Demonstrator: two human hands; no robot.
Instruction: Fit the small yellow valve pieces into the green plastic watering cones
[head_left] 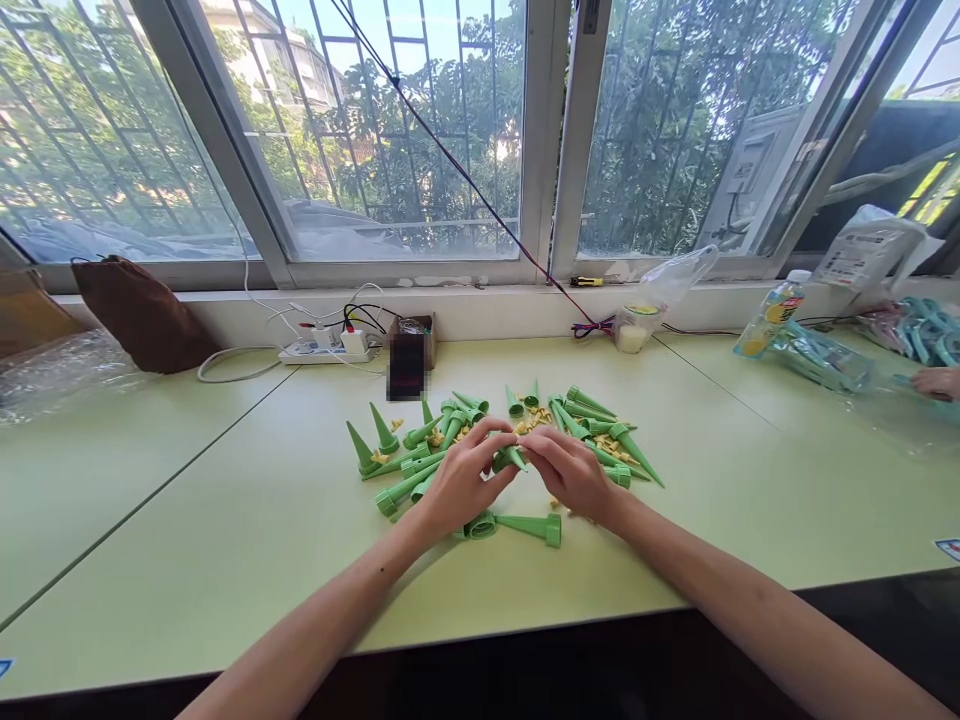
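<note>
My left hand point(461, 478) and my right hand point(570, 470) meet over a pale green table point(225, 520). Both pinch one green plastic cone spike point(512, 457) between their fingertips. Around them lies a pile of several green cone spikes point(600, 425) mixed with small yellow pieces point(534, 423). Some cones stand upright at the left, such as one green cone point(384, 430). One long spike point(529, 525) lies just in front of my hands.
A white power strip point(326, 350) with cables, a small dark box point(409, 362), a brown bag point(139, 312) and a plastic bag point(660, 300) sit along the window sill. At the far right, a bottle point(772, 318), teal items point(926, 330) and another person's hand point(937, 380).
</note>
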